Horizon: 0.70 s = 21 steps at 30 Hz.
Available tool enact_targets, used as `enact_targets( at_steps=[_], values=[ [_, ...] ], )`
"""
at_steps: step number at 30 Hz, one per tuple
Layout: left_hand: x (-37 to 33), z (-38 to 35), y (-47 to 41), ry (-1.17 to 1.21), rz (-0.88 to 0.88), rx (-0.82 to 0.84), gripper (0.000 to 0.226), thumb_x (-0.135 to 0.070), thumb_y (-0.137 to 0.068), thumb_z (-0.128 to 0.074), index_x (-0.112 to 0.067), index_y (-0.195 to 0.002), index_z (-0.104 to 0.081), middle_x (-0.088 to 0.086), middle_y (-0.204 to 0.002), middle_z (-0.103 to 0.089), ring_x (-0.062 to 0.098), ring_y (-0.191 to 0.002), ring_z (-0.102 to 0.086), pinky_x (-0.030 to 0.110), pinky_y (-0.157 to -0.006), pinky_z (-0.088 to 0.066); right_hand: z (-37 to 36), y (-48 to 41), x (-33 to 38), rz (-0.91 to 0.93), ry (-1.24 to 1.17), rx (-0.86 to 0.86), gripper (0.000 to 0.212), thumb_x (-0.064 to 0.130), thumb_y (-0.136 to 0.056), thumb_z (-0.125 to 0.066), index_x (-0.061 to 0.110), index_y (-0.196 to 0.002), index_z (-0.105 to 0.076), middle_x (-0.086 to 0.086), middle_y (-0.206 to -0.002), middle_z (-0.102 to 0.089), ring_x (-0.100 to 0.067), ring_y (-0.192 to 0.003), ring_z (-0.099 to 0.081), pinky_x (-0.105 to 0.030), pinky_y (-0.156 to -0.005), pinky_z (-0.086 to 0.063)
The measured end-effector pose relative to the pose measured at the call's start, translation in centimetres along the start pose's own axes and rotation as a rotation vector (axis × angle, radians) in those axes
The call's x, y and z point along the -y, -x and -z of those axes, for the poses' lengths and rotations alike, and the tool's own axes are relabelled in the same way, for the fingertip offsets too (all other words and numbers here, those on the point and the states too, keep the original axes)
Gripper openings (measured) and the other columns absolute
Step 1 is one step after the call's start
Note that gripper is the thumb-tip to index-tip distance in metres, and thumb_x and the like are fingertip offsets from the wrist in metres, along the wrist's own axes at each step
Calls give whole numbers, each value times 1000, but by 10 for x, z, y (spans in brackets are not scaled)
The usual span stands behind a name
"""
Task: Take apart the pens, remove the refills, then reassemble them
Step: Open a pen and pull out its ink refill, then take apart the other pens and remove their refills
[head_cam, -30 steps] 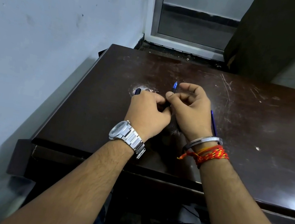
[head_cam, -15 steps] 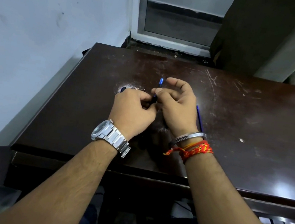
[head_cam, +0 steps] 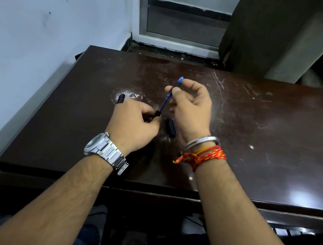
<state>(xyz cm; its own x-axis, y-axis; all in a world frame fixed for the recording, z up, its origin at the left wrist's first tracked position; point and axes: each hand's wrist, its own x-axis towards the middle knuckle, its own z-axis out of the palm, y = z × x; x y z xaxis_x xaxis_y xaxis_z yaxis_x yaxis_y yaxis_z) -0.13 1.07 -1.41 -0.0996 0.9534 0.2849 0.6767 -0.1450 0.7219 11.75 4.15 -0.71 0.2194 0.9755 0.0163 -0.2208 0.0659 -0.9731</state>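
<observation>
We are drawing the thin blue refill [head_cam: 166, 100], pinched in our right hand [head_cam: 189, 109], from the dark barrel [head_cam: 121, 98] fisted in our left hand [head_cam: 133, 124]; next, we judge, pull it clear.

The table [head_cam: 258, 136] is dark wood, glossy but scuffed and scratched pale in places. The pen part [head_cam: 168, 96] looks like shiny blue plastic. The watch [head_cam: 106, 152] is brushed metal; the wrist threads [head_cam: 203, 157] are woven cord.

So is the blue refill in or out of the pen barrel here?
Mostly out: blue refill, in the right hand, stretches bare toward the dark barrel in the left hand.
</observation>
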Motion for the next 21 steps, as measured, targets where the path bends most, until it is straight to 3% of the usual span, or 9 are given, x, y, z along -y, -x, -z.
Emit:
enact_targets(
  at_steps=[2, 5, 7, 9, 12, 14, 18, 21],
  values=[
    [1, -2, 0, -17, 18, -8, 6, -24, -75, -73, -22, -74, -78, -17, -52, -61, -17, -67, -57, -4, -50, -34, 4, -3, 0, 4, -31, -31, 22, 3, -92, -59, 21, -99, -49, -2, -82, -75, -1, -58, -60, -22, -62, -49],
    [4, 0, -2, -35, 76, -37, 10, -27, -70, -72, -25, -61, -73, -17, -46, -57, -19, -58, -54, -5, -49, -32, 8, -6, 1, 74, -1, -106, 25, 9, -88, -67, 24, -96, -49, -3, -83, -75, -5, -69, -65, -31, -74, -52],
    [7, 2, -3, -35, 129, -51, 16, -34, -66, -69, -29, -51, -66, -13, -46, -61, -8, -62, -59, 0, -47, -34, 12, -8, 2, 100, 29, -188, 26, 14, -85, -72, 26, -93, -51, -2, -81, -74, -8, -70, -66, -33, -74, -53],
    [8, 2, -4, -36, 186, -104, 18, -37, -64, -66, -29, -48, -64, -14, -47, -61, 4, -60, -60, 9, -52, -38, 19, -11, 3, 120, 252, -222, 22, 22, -80, -77, 28, -86, -56, 5, -72, -71, -8, -68, -66, -29, -70, -53],
    [8, 1, -5, -35, 227, -180, 23, -32, -66, -68, -30, -45, -59, -18, -43, -58, 2, -59, -59, 13, -56, -38, 29, -11, -2, 63, 820, -29, 11, 26, -73, -78, 21, -75, -68, 6, -73, -68, -14, -79, -66, -22, -70, -47],
    [7, 1, -5, -19, 238, -191, 23, -32, -67, -67, -30, -45, -58, -18, -41, -57, 0, -56, -59, 8, -52, -36, 33, -10, -6, 1, 1012, 47, 8, 22, -74, -75, 15, -75, -72, -3, -83, -70, -18, -83, -63, -20, -68, -42],
    [6, 1, -4, 12, 222, -157, 23, -32, -68, -67, -32, -47, -58, -34, -49, -56, -13, -60, -58, -3, -45, -33, 33, -9, -3, -43, 1018, 41, 7, 20, -75, -74, 15, -72, -73, -5, -86, -70, -18, -86, -63, -24, -68, -48],
    [7, 2, -4, 20, 215, -159, 22, -33, -68, -67, -33, -48, -58, -30, -47, -58, -13, -61, -58, -1, -44, -35, 26, -4, -1, 29, 1004, 85, 11, 25, -74, -77, 17, -68, -72, 2, -76, -69, -14, -83, -65, -25, -71, -52]
  ],
)
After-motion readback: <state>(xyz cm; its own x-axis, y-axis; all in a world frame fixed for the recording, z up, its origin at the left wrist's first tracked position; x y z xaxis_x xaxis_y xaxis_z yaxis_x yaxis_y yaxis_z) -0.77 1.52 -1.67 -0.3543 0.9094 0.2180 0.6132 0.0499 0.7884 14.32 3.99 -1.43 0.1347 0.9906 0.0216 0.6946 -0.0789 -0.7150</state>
